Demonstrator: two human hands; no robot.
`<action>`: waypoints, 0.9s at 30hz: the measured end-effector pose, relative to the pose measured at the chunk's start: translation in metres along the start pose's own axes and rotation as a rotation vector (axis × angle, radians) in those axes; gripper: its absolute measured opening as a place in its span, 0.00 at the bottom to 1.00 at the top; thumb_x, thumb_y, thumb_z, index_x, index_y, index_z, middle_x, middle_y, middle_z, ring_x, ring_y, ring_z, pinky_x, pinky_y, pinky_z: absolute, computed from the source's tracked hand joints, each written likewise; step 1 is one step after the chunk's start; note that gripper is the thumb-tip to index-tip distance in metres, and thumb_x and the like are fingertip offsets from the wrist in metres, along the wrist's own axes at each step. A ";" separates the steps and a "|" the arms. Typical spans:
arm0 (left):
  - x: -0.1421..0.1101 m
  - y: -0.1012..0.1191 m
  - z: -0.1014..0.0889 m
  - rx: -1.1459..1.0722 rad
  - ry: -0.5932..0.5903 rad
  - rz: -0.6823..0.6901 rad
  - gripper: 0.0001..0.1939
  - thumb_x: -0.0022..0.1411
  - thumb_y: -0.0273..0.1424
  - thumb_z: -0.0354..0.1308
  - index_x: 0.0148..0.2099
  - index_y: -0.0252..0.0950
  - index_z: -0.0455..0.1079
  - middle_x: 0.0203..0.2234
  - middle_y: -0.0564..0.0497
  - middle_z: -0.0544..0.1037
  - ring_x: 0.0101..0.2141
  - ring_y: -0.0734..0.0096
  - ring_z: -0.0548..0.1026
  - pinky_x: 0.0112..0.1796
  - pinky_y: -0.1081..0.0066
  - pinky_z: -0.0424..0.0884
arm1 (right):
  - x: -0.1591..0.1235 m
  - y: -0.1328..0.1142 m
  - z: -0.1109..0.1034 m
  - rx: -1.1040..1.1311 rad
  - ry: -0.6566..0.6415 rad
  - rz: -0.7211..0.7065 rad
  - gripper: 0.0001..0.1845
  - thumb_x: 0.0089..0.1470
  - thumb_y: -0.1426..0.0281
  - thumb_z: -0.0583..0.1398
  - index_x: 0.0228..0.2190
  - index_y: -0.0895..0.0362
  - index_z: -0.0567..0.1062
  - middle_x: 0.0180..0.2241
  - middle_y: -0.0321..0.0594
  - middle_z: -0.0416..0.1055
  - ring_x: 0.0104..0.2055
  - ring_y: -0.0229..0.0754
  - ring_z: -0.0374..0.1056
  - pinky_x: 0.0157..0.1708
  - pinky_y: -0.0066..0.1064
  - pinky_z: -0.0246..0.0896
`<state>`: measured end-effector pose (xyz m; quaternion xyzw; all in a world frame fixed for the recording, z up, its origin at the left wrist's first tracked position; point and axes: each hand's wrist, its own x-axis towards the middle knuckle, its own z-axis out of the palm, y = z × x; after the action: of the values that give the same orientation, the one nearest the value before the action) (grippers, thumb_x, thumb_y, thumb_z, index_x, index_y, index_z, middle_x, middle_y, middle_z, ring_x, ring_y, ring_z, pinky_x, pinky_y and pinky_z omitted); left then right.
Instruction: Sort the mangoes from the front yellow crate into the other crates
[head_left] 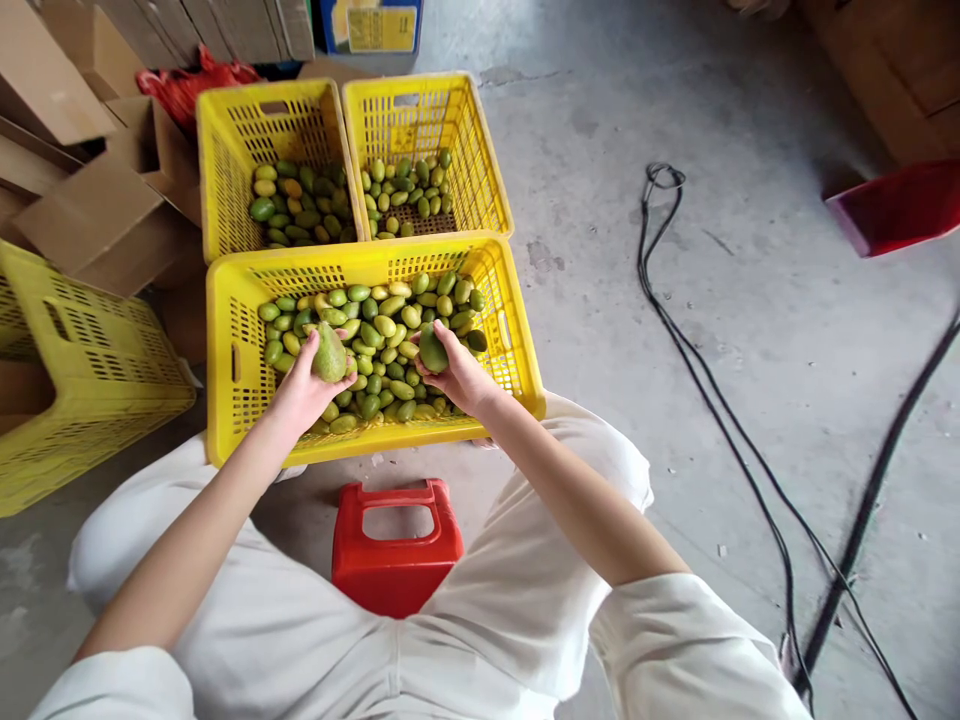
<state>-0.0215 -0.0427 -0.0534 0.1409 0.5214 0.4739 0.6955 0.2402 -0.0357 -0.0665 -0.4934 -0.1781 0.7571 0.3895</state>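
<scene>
A large yellow crate point(225, 350) in front of me holds many green and yellowish mangoes point(382, 330). My left hand point(304, 390) is closed round a pale green mango point(328, 352) above the crate's left part. My right hand point(461, 375) grips a darker green mango point(433, 350) above the crate's right part. Behind it stand two smaller yellow crates, the left crate point(225, 150) holding larger mangoes and the right crate point(480, 150) holding smaller ones. I sit on a red stool point(397, 560) with my knees apart.
An overturned yellow crate point(82, 380) lies at the left. Cardboard boxes point(97, 190) pile up at the back left and more at the back right. Black cables point(720, 400) run over the concrete floor on the right. A red tray point(900, 205) lies far right.
</scene>
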 end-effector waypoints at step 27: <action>0.003 -0.001 -0.009 0.042 -0.070 0.055 0.27 0.54 0.39 0.93 0.50 0.41 0.86 0.45 0.49 0.90 0.50 0.57 0.88 0.62 0.53 0.87 | 0.000 0.002 -0.003 0.055 -0.070 -0.103 0.29 0.51 0.55 0.89 0.47 0.47 0.85 0.41 0.34 0.86 0.39 0.43 0.81 0.42 0.33 0.85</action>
<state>-0.0290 -0.0439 -0.0595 0.1860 0.5024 0.4765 0.6970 0.2423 -0.0372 -0.0690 -0.4458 -0.1961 0.7575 0.4348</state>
